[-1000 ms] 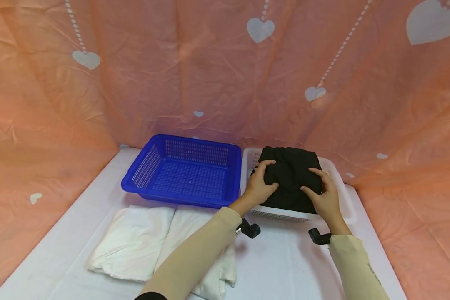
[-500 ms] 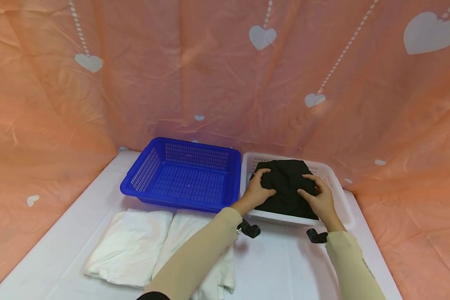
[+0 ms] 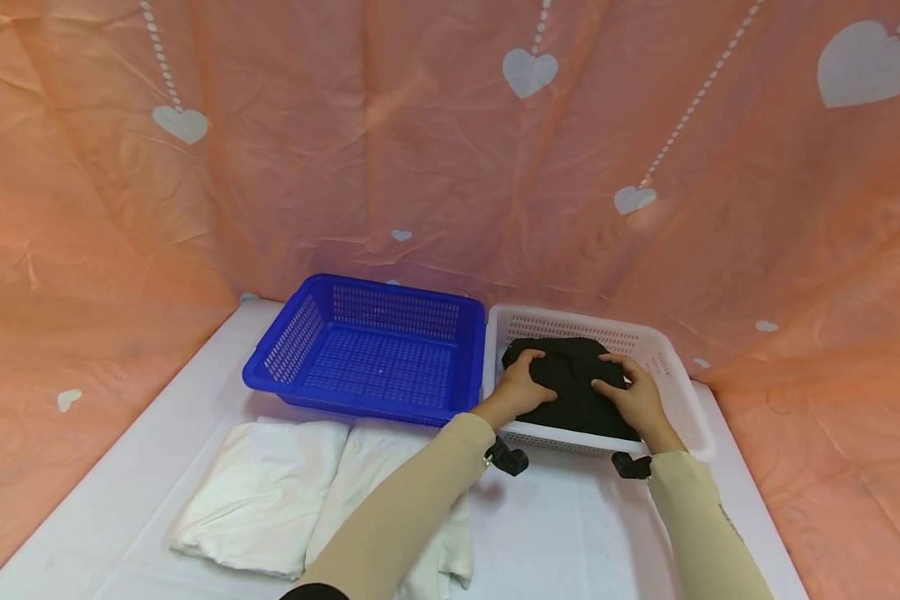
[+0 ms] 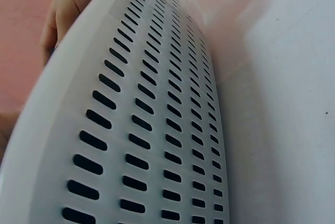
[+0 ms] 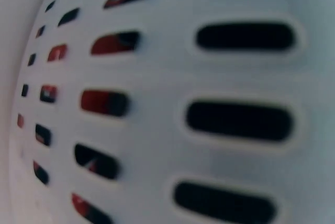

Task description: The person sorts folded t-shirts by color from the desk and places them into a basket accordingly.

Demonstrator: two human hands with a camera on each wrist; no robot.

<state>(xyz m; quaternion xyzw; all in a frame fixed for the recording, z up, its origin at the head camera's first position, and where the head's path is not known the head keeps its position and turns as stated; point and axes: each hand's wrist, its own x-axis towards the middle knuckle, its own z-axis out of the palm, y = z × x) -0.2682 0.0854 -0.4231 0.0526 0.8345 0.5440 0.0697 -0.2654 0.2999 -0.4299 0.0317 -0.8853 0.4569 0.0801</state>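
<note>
A folded black garment [image 3: 573, 392] lies low inside the white basket [image 3: 675, 392], toward its front left part. My left hand [image 3: 521, 390] grips its left side, with thumb and index finger spread over the cloth. On the opposite side my right hand [image 3: 637, 404] holds it the same way. The other fingers are hidden behind the hands and cloth. In the left wrist view the basket's slotted wall [image 4: 167, 98] fills the middle, with part of a hand past the rim. Slots in the white wall [image 5: 157, 72] show red and dark patches in the right wrist view.
A blue basket [image 3: 378, 408] stands left of the white one, their rims close together. Two folded white garments [image 3: 262, 496] lie in front of it, partly under the left sleeve [image 3: 405, 517]. An orange curtain [image 3: 435, 150] with hearts surrounds the white table [image 3: 555, 533].
Both hands have lowered with the black garment, so it sits deeper in the white basket and more of the basket's back wall shows. The blue basket and white garments stay put.
</note>
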